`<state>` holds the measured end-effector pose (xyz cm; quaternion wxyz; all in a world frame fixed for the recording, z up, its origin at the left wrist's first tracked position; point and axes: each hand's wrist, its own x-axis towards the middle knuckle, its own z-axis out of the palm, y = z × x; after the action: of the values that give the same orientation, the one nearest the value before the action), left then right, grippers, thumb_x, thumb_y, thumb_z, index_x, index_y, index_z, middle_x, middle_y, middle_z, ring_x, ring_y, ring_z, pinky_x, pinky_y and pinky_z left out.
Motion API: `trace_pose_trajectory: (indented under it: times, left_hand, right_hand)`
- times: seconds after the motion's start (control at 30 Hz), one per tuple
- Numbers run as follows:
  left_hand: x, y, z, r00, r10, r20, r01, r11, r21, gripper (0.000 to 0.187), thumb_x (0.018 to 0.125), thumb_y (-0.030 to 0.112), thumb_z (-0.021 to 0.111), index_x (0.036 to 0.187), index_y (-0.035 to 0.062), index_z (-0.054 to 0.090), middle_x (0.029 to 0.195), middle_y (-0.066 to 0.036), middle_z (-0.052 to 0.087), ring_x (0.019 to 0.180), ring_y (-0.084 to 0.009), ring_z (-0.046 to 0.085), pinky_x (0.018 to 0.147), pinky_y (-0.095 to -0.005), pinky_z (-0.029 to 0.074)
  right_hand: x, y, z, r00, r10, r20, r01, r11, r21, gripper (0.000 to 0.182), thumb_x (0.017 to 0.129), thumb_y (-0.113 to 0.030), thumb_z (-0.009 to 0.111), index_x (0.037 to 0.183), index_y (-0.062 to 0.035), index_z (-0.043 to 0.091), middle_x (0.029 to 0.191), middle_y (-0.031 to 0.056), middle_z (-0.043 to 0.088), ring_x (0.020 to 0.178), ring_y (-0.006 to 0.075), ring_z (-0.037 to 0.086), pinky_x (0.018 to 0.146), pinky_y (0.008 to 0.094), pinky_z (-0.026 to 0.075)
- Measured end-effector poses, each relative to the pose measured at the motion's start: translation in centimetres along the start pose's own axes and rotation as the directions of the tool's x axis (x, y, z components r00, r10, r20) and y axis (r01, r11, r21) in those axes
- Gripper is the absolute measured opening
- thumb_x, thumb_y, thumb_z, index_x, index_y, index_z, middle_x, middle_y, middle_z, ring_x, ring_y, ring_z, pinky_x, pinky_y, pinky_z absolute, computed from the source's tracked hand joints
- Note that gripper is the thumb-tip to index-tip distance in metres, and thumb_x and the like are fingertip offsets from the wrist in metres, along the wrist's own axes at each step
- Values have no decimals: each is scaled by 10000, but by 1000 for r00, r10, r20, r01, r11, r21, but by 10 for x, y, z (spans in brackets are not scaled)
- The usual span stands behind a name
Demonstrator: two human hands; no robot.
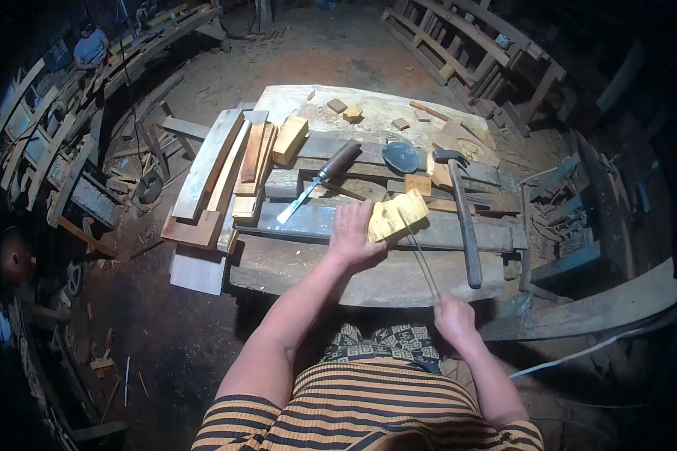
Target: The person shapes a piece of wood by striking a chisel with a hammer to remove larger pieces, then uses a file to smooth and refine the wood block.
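Note:
My left hand (pixel 351 231) is closed around the left end of a yellow wooden block (pixel 393 216) and steadies it on the bench planks. My right hand (pixel 454 319) grips one end of a long, thin, rod-like tool (pixel 426 269), whose far end rests against the block's front side; whether it is a file cannot be made out. Left of the block lies a chisel (pixel 325 174) with a dark wooden handle and a bright blade. To the right a hammer (pixel 464 214) lies with its handle toward me. A dark round dish (pixel 402 157) sits behind the block.
Wooden strips (pixel 212 169) are stacked on the bench's left side, beside a pale upright block (pixel 290 140). Small offcuts (pixel 352 113) lie on the broad slab (pixel 286 101) at the back. Timber racks (pixel 459 37) stand far right. Another person (pixel 90 46) is at the far left.

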<state>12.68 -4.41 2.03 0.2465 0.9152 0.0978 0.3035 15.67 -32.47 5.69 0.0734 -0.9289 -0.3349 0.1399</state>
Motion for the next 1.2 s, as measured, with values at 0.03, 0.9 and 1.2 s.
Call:
trace_pose_trajectory:
  times: [0.03, 0.9, 1.2]
  left_hand:
    - [1, 0, 1, 1000, 8, -7, -8, 1000, 5, 724, 530, 331, 741, 1125, 59, 432, 922, -156, 457, 894, -342, 438, 825, -435, 344]
    - [-3, 1, 2, 1000, -22, 21, 21, 1000, 19, 811, 522, 341, 761, 1185, 49, 397, 962, -160, 449, 919, -345, 427, 840, -442, 338]
    - [-3, -1, 4, 1000, -13, 21, 12, 1000, 22, 821, 517, 333, 765, 1199, 49, 406, 970, -164, 455, 931, -348, 440, 854, -448, 345]
  right_hand:
    - [18, -8, -4, 999, -36, -27, 35, 999, -6, 176, 812, -144, 486, 891, 3, 542, 732, 252, 616, 715, 425, 613, 674, 529, 470]
    - [41, -6, 15, 990, -77, -120, 79, 997, 8, 216, 841, -183, 465, 916, 3, 543, 728, 240, 621, 704, 421, 614, 676, 520, 477]
    - [49, -17, -1, 998, -40, -48, 41, 999, 17, 188, 824, -142, 460, 904, -7, 564, 756, 245, 624, 749, 411, 621, 691, 518, 473]
